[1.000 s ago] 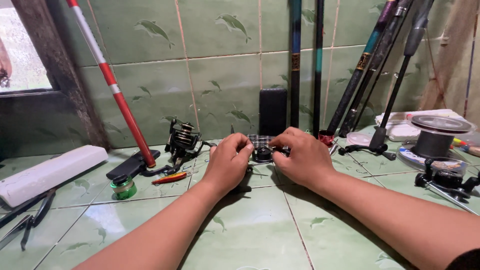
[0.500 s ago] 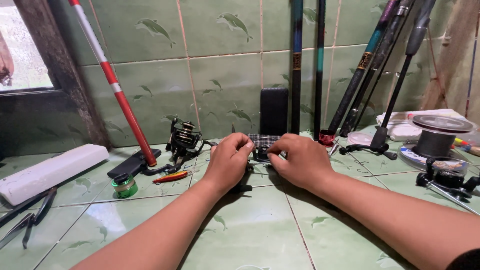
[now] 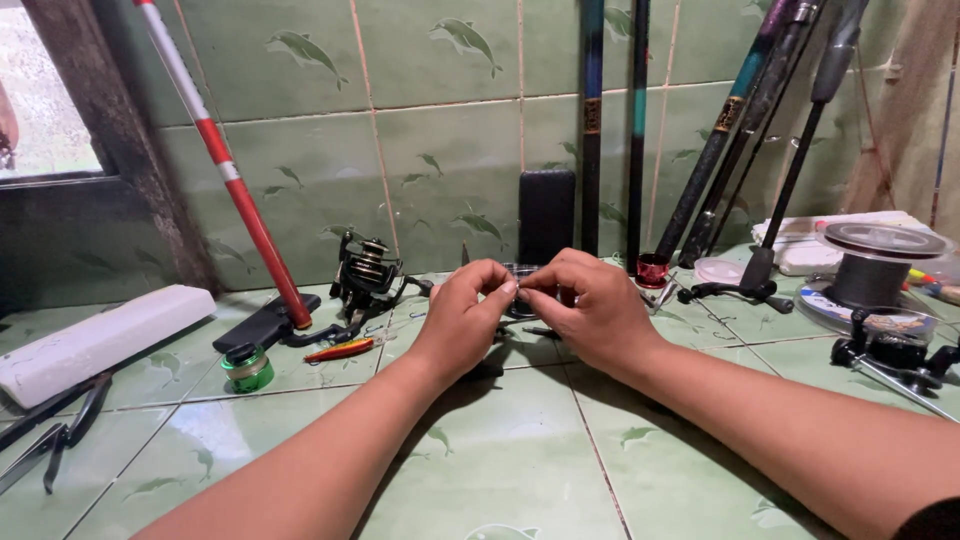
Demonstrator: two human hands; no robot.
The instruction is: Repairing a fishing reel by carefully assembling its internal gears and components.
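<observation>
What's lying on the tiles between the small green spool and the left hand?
In the head view, an orange-red fishing lure lies between the green spool and the left hand. A black spinning reel stands just behind that stretch.

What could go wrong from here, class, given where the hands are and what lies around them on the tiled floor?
1. Both hands, left hand and right hand, pinch a small item that they largely hide; if dropped, it might be lost among the clutter.
2. The orange fishing lure lies close to the left forearm; any hooks on it could snag skin.
3. A stray elbow might topple the fishing rods leaning against the tiled wall.
</observation>
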